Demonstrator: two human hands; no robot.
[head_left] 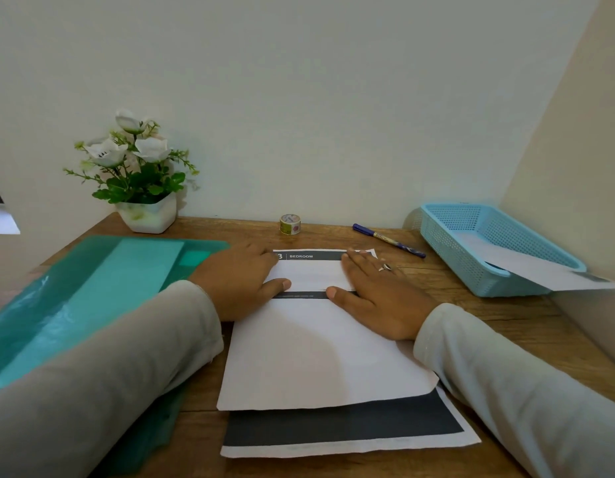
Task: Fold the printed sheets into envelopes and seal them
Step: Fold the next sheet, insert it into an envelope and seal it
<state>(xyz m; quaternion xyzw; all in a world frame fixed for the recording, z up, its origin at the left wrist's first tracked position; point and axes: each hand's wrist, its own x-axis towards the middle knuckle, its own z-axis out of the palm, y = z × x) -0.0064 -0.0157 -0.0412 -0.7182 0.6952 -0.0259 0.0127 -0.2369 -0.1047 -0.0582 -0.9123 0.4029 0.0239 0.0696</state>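
Nearest you, the printed sheet (316,360) lies partly folded on the tabletop (506,322). Your left grip (240,281) and right grip (375,298) press its far end, fingers straight and holding nothing. The tape roll (290,224) stands beyond them.

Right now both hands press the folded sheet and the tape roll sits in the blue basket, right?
No. The head view shows the tape roll on the desk, outside the blue basket. Left hand and right hand do press the sheet.

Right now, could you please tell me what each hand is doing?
Left hand: open, pressing flat on the folded sheet.
Right hand: open, pressing flat on the same sheet.
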